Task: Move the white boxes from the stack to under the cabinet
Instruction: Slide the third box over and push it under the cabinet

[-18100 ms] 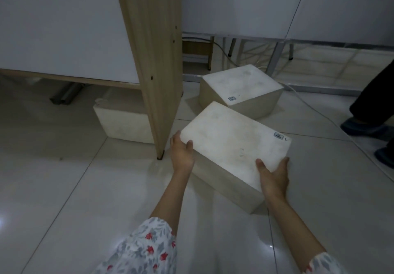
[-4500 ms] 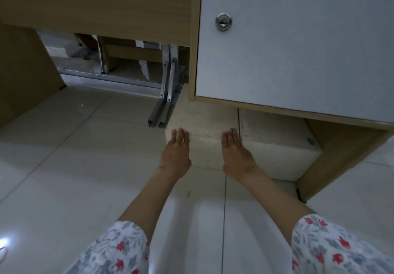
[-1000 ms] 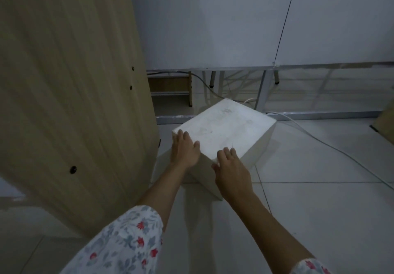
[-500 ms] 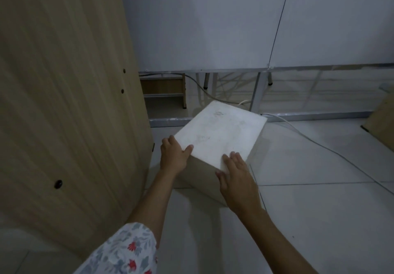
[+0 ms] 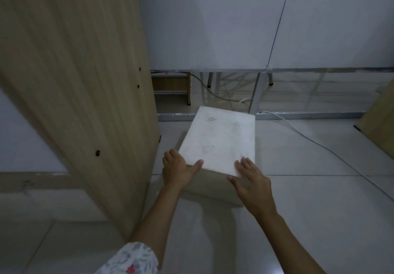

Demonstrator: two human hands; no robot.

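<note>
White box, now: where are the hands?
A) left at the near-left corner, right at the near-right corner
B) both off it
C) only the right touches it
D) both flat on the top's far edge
A: the left hand grips the white box at its near-left corner, thumb on top; the right hand lies on the near-right corner.

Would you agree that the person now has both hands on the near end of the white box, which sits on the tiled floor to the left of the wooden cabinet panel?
Not quite: the head view shows the white box to the right of the wooden cabinet panel, not left. Both the left hand and right hand are indeed on its near end, on the tiled floor.
</note>
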